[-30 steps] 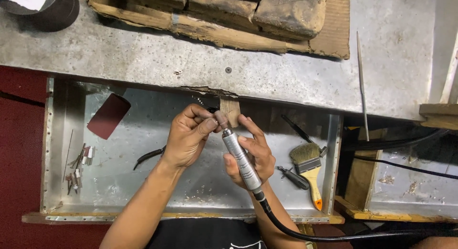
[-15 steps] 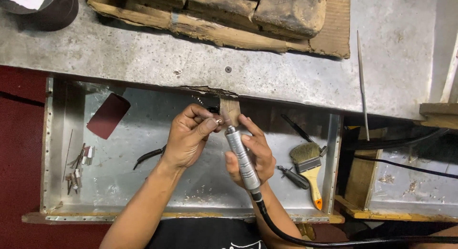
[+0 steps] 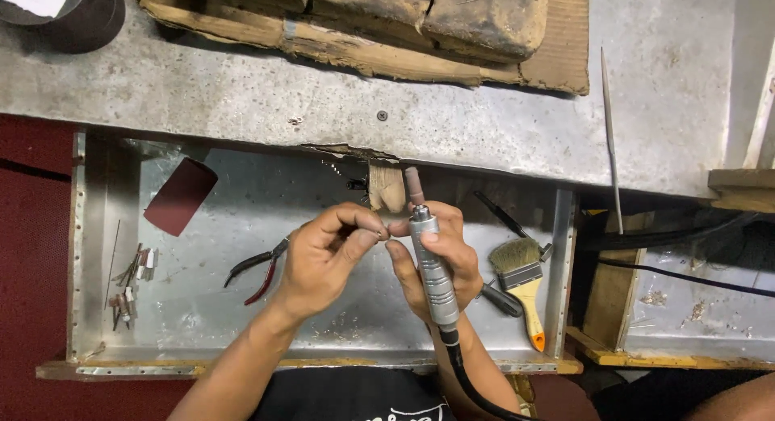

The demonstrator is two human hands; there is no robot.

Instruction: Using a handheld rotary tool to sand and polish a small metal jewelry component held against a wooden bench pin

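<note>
Two hands work a rotary handpiece over a metal tray.

The right hand is clamped around a silver rotary handpiece, its tip pointing up beside a small wooden peg. The left hand pinches its fingertips together just beside the tool's tip. Pliers lie to the left, a paintbrush to the right in the tray.

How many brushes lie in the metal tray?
1: a pale-bristled paintbrush with a yellow handle lies at the metal tray's right end, beside the right hand; hands may hide others.
</note>
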